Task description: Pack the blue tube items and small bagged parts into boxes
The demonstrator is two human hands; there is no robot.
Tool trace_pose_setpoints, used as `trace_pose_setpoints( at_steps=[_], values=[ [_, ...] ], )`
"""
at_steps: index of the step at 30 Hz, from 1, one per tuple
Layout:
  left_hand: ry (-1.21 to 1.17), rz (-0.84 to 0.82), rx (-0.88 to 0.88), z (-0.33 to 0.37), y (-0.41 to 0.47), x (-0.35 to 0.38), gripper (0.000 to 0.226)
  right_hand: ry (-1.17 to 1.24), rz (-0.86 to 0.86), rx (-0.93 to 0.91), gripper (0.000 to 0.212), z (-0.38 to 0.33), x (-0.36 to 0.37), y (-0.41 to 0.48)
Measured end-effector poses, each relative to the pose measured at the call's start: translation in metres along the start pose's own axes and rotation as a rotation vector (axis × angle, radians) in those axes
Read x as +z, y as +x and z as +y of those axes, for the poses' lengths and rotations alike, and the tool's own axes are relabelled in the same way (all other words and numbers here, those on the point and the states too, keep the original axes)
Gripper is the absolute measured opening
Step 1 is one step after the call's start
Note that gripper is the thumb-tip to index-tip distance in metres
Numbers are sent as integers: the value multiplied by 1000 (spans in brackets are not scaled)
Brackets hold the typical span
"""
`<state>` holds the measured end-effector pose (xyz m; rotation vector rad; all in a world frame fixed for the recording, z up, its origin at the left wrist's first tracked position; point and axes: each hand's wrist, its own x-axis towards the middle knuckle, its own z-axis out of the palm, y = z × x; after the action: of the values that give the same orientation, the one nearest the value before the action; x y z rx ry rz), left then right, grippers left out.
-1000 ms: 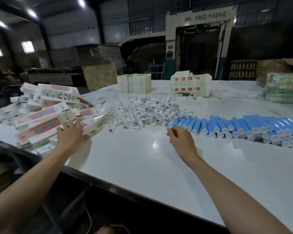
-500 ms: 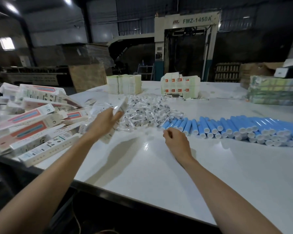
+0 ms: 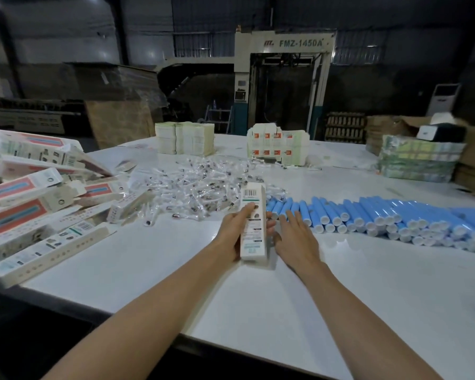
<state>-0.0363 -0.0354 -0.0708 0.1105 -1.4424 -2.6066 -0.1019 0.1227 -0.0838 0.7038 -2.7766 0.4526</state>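
Note:
My left hand (image 3: 235, 231) grips a long white box (image 3: 253, 220) with a barcode, held lengthwise above the table's middle. Just right of the box, my right hand (image 3: 295, 239) lies with fingers straight, pointing toward the row of blue tubes (image 3: 381, 215) with white caps. A heap of small clear bagged parts (image 3: 195, 187) lies beyond the box. A pile of white and red boxes (image 3: 30, 204) covers the table's left end.
The white table (image 3: 258, 297) has its near edge running diagonally at the bottom. Stacks of flat white cartons (image 3: 184, 138) and orange-marked ones (image 3: 277, 146) stand at the back. Wrapped greenish bundles (image 3: 417, 160) sit at the far right.
My left hand took a white box from the pile at the left and carried it to the middle. My right hand uncurled its fingers and now lies beside the box.

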Motion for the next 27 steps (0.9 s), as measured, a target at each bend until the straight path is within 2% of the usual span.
trace_pose_setpoints(
  at_steps=[4, 10, 18, 20, 22, 24, 27],
  values=[
    [-34, -49, -23, -3, 1, -5, 53, 2, -81, 71, 51, -2, -3, -4],
    [-20, -41, -2, 0, -11, -2, 49, -31, -56, 108, 29, -15, -25, -25],
    [-66, -70, 1, 2, -16, 0, 45, -268, -112, 25, 27, -18, -61, -71],
    [-77, -70, 3, 2, -16, 1, 44, -259, -55, 63, 21, -15, -66, -68],
    [-72, -73, 0, 3, -16, 3, 44, -224, -6, 132, 26, -11, -68, -55],
    [-56, -78, 0, 3, -18, 4, 44, -193, -29, 183, 29, -6, -64, -43],
    [-50, -95, 13, 5, -19, 4, 51, -152, -95, 225, 16, 6, -50, -32]
  ],
)
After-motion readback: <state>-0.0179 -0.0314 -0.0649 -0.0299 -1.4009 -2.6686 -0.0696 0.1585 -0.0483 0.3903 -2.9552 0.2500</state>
